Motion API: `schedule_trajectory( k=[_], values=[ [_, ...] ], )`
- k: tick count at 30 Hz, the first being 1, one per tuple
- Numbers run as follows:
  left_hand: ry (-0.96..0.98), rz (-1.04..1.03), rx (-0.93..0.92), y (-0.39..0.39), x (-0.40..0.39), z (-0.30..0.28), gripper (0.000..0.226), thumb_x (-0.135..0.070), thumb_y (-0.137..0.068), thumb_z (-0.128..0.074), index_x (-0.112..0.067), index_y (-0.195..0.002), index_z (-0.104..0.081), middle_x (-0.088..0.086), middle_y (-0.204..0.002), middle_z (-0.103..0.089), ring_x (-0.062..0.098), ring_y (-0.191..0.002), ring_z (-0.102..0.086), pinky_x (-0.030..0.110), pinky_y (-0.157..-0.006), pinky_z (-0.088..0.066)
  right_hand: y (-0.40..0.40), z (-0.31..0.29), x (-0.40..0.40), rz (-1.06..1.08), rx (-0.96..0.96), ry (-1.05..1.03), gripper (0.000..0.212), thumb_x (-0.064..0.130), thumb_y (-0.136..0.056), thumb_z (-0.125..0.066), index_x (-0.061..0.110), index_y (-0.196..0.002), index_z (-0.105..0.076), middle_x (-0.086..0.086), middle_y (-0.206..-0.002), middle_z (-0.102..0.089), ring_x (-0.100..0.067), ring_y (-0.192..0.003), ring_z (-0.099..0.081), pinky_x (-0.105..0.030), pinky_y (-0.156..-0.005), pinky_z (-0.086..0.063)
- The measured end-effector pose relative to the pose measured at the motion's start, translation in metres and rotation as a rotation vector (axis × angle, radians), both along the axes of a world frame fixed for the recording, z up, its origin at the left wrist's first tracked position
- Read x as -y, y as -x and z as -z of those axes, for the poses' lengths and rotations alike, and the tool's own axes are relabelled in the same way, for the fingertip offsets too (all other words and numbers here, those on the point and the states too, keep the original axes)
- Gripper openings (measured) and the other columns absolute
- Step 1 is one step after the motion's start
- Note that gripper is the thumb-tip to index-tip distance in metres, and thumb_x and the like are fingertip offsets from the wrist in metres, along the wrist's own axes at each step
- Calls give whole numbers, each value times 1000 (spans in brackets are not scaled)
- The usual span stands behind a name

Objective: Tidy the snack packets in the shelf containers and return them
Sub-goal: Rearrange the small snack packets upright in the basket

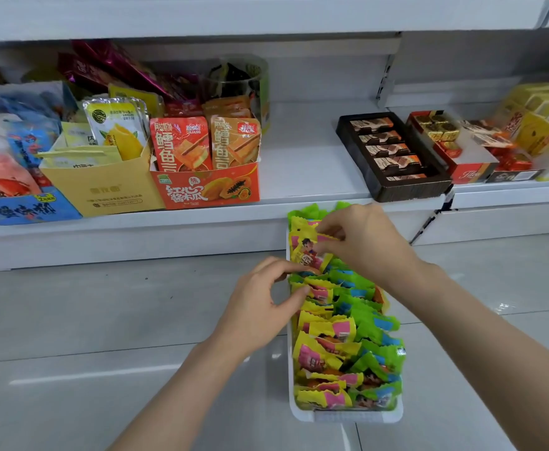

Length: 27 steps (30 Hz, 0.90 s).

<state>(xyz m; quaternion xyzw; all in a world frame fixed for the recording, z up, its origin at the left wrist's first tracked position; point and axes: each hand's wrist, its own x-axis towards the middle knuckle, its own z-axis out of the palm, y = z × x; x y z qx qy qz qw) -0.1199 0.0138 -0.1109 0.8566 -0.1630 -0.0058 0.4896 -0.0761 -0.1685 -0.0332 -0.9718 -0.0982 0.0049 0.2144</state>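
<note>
Head view: a long white container (344,415) lies on the pale tiled floor (104,320) in front of the bottom shelf (299,177), its far end just under the shelf's front lip. It is packed with small snack packets (348,346), yellow-and-pink ones mostly along its left side and green-and-blue ones along its right. The right hand (367,242) reaches over the far end, thumb and curled fingers pinching the top edge of one yellow packet (308,252) that stands higher than its neighbours. The left hand (260,307) sits at the container's left wall near the middle, fingers bent, thumb and fingertips touching the edges of yellow packets there; whether it actually grips one I cannot tell. On the shelf above, at the left, stand a yellow carton (104,187) and an orange display box (208,187) holding upright orange packs; to the right lie a dark tray of chocolates (393,157) and a red box (468,170), with a bare stretch of shelf between.
</note>
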Motion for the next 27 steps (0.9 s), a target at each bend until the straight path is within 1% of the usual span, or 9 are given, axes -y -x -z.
schedule_trajectory(
  k=[4,8,11,13,16,18,21,24,27],
  values=[
    [85,18,-3,-1,-2,6,24,-21,-88,-74,-20,-112,-72,-10,-112,-65,7,-110,-62,29,-99,-50,-3,2,-5,14,-53,107,17,29,-80,-81,20,-94,-79,-4,-90,-75,-23,-91,-68,-36,-81,-54],
    [84,2,20,-5,-5,14,19,-28,-86,-75,-30,-104,-69,-16,-133,-50,-5,-125,-48,11,-102,-36,-6,9,-19,-29,-77,245,20,34,-89,-71,28,-107,-76,-3,-105,-73,-23,-108,-61,-35,-90,-48],
    [87,45,19,-9,-3,16,17,-28,-87,-75,-22,-101,-67,-17,-147,-43,-11,-133,-39,3,-102,-27,-6,4,-15,-150,-68,349,22,35,-95,-61,36,-113,-74,1,-111,-66,-24,-115,-49,-35,-94,-40],
    [88,58,17,-12,0,15,17,-25,-86,-75,-21,-100,-66,-17,-148,-44,-9,-134,-40,6,-103,-29,-3,5,-12,-188,-65,353,24,36,-96,-59,37,-117,-72,-2,-115,-58,-24,-118,-47,-35,-93,-36],
    [131,50,1,-13,2,17,19,-30,-83,-73,-21,-99,-66,-19,-137,-53,-2,-128,-49,25,-109,-39,0,9,-9,-160,-70,338,25,37,-96,-60,36,-119,-72,-4,-116,-55,-22,-118,-49,-34,-96,-39],
    [154,66,-15,-11,2,16,18,-30,-85,-72,-26,-101,-66,-21,-129,-55,2,-126,-53,35,-109,-43,-2,8,1,-130,-110,208,23,37,-95,-63,32,-113,-75,-1,-107,-61,-15,-107,-56,-32,-93,-43],
    [116,92,-17,-10,0,13,19,-40,-85,-67,-39,-103,-63,-27,-127,-54,1,-126,-53,35,-109,-44,-7,1,25,-2,-68,-88,18,32,-94,-67,21,-100,-79,18,-84,-59,4,-70,-52,-12,-67,-38],
    [71,114,-65,-10,-7,11,27,-53,-84,-61,-43,-110,-60,-25,-132,-54,0,-126,-52,35,-109,-45,-10,0,42,95,16,-120,7,29,-87,-76,24,-90,-79,19,-82,-59,-2,-69,-54,-10,-62,-38],
    [6,127,-166,-8,-12,9,42,-67,-81,-58,-52,-118,-46,-29,-137,-48,-1,-128,-50,39,-103,-50,-15,7,35,-3,-23,-57,8,27,-81,-81,22,-87,-81,22,-71,-59,2,-65,-53,-3,-63,-37]
  ],
)
